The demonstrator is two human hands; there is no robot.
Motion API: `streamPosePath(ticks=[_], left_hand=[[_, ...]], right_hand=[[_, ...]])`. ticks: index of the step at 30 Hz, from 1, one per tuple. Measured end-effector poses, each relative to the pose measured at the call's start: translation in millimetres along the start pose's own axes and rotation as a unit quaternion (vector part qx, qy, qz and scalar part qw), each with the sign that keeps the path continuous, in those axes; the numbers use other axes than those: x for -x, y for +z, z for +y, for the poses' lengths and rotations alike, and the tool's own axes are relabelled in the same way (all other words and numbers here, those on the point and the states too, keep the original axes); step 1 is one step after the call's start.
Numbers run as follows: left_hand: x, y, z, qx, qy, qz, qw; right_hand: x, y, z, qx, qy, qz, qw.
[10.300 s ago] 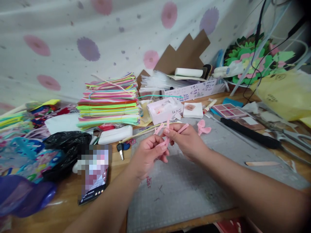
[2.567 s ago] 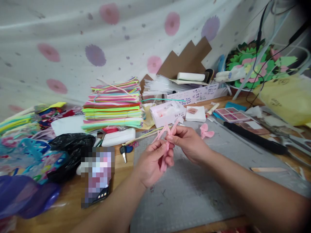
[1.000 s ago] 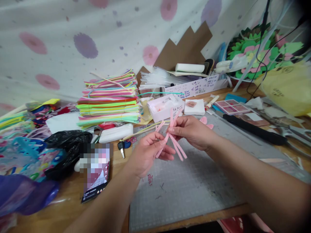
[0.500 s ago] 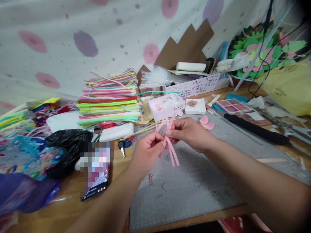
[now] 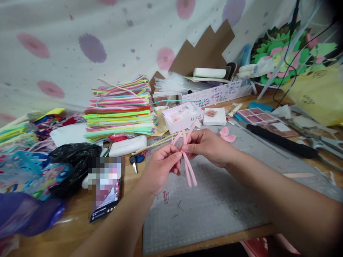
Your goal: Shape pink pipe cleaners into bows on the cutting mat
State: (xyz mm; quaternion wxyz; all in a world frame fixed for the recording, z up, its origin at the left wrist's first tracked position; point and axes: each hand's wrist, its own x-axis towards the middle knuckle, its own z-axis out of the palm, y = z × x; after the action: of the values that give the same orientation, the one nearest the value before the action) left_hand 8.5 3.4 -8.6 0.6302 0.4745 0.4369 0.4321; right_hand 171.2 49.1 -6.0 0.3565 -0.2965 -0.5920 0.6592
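Loose lower ends of the pink strips [image 5: 189, 172] are now hanging nearly straight down, no longer slanting out to the right as a second ago. Strips and hands are hovering above the cutting mat [image 5: 214, 210], nearer its far edge than its front one. The left hand [image 5: 162, 166] is pinching the crossing between thumb and forefinger, its other fingers curling in underneath; the right hand [image 5: 207, 148] is pinching just beside it, also nearly closed on the strips. Both grips are sitting at the crossing, probably to stop the strips slipping apart. A pink bow-shaped piece [image 5: 227, 137] is resting near the mat's far edge, seemingly parked out of the fingers' way. Beyond the mat's left edge, a phone [image 5: 108, 189] is lying on the worktop [image 5: 59, 241], perhaps for easy viewing.
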Motion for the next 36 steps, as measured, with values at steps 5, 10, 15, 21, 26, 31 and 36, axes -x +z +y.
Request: streamPosePath(ticks=[5, 10, 15, 21, 26, 31, 36], left_hand=[[-0.1, -0.7, 1.8, 0.032, -0.036, -0.013, 0.999], [-1.3, 2.6, 0.2, 0.037, -0.035, 0.010, 0.999], [-3.6, 3.7, -2.4, 0.025, -0.044, 0.044, 0.998], [-3.3, 3.8, -9.4, 0.012, -0.047, 0.050, 0.998], [-4.1, 7.1, -12.7, 0.006, -0.030, 0.078, 0.996], [-3.0, 6.1, -7.0, 0.008, -0.048, 0.057, 0.997], [-2.3, 2.4, -5.5, 0.005, -0.041, 0.001, 0.999]], right_hand=[[0.7, -0.8, 0.2, 0.010, -0.001, -0.021, 1.000], [-1.0, 3.4, 1.3, 0.098, -0.053, 0.012, 0.994], [-1.7, 7.3, 1.3, 0.188, -0.083, 0.033, 0.978], [-2.4, 10.1, 3.3, 0.242, -0.093, 0.074, 0.963], [-1.3, 15.2, 4.9, 0.270, -0.091, 0.082, 0.955], [-2.1, 13.3, 7.4, 0.204, -0.075, 0.065, 0.974], [-3.2, 6.6, 6.0, 0.124, -0.041, 0.047, 0.990]])
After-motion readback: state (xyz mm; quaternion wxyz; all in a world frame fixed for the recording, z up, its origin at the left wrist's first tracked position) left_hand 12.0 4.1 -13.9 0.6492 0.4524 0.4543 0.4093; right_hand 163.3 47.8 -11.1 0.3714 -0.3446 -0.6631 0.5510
